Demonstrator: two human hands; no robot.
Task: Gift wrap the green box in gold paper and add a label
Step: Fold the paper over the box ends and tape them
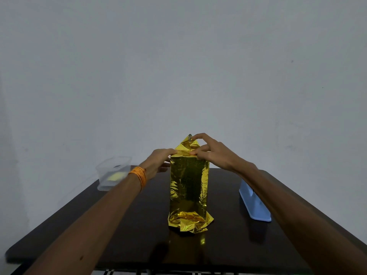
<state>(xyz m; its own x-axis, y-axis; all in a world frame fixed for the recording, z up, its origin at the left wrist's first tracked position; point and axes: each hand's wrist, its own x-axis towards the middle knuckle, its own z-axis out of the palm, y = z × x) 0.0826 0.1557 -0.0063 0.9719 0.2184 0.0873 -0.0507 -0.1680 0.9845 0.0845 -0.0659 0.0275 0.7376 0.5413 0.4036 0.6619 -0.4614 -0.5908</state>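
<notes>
Right hand [210, 153] pinching gold paper [188, 185] top flap; left hand [158, 161] flat, steadying. Best: crease sharp, fold tight.

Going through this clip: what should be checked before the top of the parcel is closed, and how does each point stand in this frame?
1. Wrapped box upright on the table: ok.
2. Left hand steadying its upper left edge: ok.
3. Right hand has a pinch grip on the top flap: ok.
4. Top flap folded flat: not ok, it stands up in a peak.
5. Bottom paper tucked under: not ok, it is crumpled and splayed on the table.
6. Label and tape at hand: cannot tell; only a clear tub and a blue plastic item show.
</notes>
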